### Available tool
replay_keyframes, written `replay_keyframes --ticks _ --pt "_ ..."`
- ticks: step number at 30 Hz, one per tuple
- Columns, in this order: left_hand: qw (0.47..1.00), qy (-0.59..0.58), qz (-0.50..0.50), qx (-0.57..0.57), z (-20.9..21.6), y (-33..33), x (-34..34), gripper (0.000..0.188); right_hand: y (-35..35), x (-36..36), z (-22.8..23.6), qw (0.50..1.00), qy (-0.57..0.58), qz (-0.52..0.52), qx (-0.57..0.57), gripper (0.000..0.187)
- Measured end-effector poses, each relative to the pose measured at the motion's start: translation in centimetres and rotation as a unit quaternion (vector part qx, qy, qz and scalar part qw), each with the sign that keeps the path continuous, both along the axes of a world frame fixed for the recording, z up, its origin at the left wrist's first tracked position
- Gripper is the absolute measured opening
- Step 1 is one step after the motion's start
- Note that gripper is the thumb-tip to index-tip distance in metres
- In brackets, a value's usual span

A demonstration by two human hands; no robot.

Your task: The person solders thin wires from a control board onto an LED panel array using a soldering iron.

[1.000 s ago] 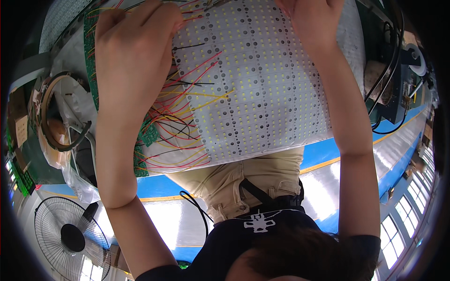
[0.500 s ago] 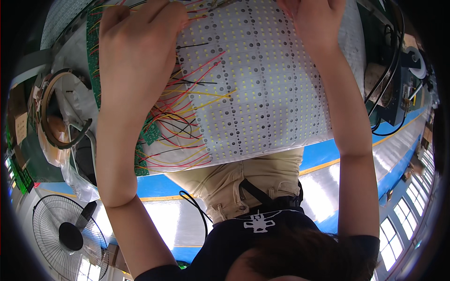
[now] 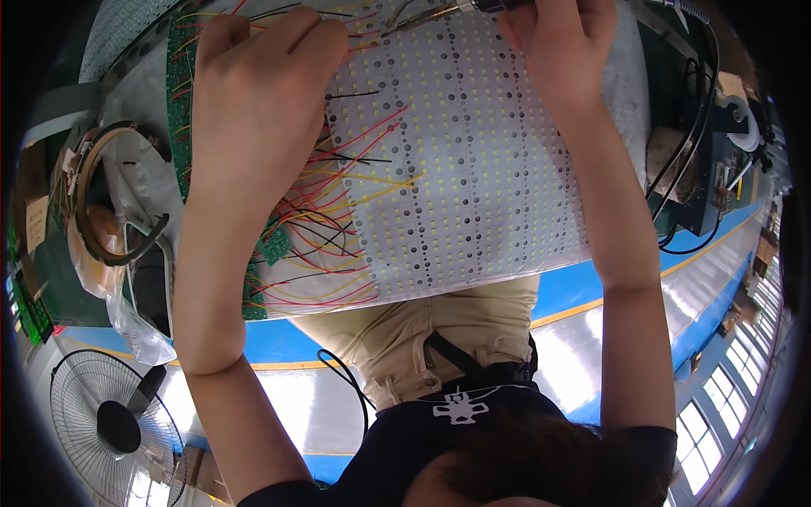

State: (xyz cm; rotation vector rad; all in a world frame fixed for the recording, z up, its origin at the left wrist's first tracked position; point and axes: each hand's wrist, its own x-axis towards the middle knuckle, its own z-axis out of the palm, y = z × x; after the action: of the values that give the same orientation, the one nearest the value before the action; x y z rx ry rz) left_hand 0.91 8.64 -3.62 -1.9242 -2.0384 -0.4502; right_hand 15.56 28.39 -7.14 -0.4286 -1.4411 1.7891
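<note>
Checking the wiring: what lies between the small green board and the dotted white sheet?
That stretch isn't bare: red, black and yellow wires lie across it in the head view.

Wires (image 3: 338, 201) on LED panel (image 3: 481, 160), fan (image 3: 118, 427) at left

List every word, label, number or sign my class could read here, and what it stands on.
None can be read.
Tan box, far left: marks too small and blurred.
Dark shirt: white graphic, no legible words.
Dotted white sheet and green circuit board: any print is too small.
</note>
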Motion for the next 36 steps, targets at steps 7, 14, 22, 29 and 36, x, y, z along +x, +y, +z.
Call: replay_keyframes --ticks 7,14,22,29,36 --pt "1.0 0.003 -0.002 0.011 -0.09 -0.01 0.0 0.008 -0.34 -0.39 0.26 0.999 -0.022 -0.036 -0.009 0.024" --pt "1.0 0.009 -0.004 0.01 -0.15 0.1 -0.02 0.008 -0.15 -0.26 0.05 0.999 -0.015 -0.036 -0.016 0.024" --pt "1.0 0.006 -0.007 0.013 -0.06 0.07 -0.03 0.008 0.14 -0.35 -0.32 0.999 -0.01 -0.039 -0.009 0.024" --pt "1.0 0.004 -0.003 0.01 -0.11 0.02 -0.07 0.009 0.3 -0.18 -0.35 0.999 -0.012 -0.041 -0.018 0.024" --pt "1.0 0.007 -0.005 0.023 -0.23 -0.01 -0.13 0.008 0.08 -0.16 0.18 0.998 -0.013 -0.057 -0.027 0.024"
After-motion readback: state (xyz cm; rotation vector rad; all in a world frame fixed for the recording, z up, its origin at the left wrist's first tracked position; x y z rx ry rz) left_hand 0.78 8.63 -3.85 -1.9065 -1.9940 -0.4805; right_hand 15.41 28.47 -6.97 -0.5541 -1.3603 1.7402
